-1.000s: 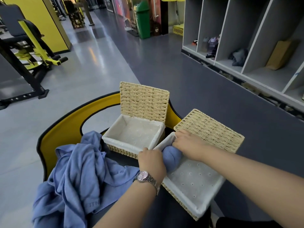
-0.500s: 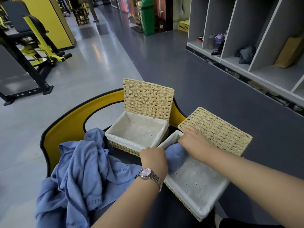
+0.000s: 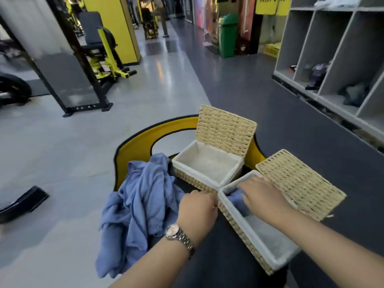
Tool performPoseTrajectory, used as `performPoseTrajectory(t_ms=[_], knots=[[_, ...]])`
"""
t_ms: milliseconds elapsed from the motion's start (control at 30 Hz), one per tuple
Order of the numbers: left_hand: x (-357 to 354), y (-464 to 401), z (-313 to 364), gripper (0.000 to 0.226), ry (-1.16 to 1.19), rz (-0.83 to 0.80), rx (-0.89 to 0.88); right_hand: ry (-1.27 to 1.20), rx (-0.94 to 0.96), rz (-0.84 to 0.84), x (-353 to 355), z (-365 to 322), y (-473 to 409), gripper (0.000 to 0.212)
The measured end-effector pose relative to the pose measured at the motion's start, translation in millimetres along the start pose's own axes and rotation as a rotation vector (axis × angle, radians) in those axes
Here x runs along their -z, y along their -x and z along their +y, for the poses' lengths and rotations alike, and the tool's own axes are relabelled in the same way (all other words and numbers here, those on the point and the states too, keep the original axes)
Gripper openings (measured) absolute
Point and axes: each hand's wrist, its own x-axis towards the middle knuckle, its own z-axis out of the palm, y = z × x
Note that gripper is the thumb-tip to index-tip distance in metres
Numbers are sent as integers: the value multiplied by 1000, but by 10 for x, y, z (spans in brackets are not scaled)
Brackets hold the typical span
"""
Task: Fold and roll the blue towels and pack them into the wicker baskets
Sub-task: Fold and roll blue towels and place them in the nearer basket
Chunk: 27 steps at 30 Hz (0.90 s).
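Note:
Two wicker baskets with white liners stand open on a dark bench. The near basket (image 3: 239,223) holds a rolled blue towel (image 3: 238,201) at its far left end. My right hand (image 3: 260,195) lies flat on that roll, fingers spread, pressing it down into the liner. My left hand (image 3: 197,208) is closed against the outside of the near basket's left wall, wearing a metal watch. The far basket (image 3: 209,175) has nothing in it, its lid upright. A heap of loose blue towels (image 3: 141,206) lies to the left of my left hand.
The bench has a yellow and black curved backrest (image 3: 137,140) behind the baskets. The near basket's lid (image 3: 299,181) lies open to the right. Grey cubby shelves (image 3: 332,59) line the right wall. Gym machines (image 3: 99,53) stand at the left; a black object (image 3: 20,202) lies on the floor.
The rolled towel has sunk deeper into the near basket under my right hand. My left hand has come off the towel to the basket's outer wall. The camera has tilted up.

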Motion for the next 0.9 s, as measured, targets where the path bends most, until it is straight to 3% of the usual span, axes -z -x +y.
performPoseTrajectory(t_ms=[100, 333, 367, 467, 533, 600, 700, 800, 900], knots=[[-39, 499, -480, 12, -55, -20, 107, -121, 84, 66, -45, -530, 19, 6], [-163, 1126, -1408, 16, 25, 44, 365, -321, 266, 122, -260, -1752, -333, 14], [-200, 1126, -1498, 15, 25, 63, 382, -306, 270, 121, -280, -1894, -461, 18], [-197, 1029, -1673, 14, -24, 83, 403, -229, 276, 193, -310, -2222, -918, 64], [-229, 970, -1754, 11, -22, 107, 406, -137, 255, 142, -230, -2345, -1150, 73], [-266, 961, -1801, 10, 62, 130, 427, -58, 213, 6, -141, -2394, -1283, 55], [-253, 923, -1779, 16, 168, 168, 471, 36, 248, -49, -108, -2336, -1204, 26], [-260, 871, -1688, 16, 267, 218, 414, 40, 356, -40, -163, -2178, -809, 25], [-246, 861, -1448, 37, 442, 108, 325, -26, 617, 31, -272, -1996, -226, 14]])
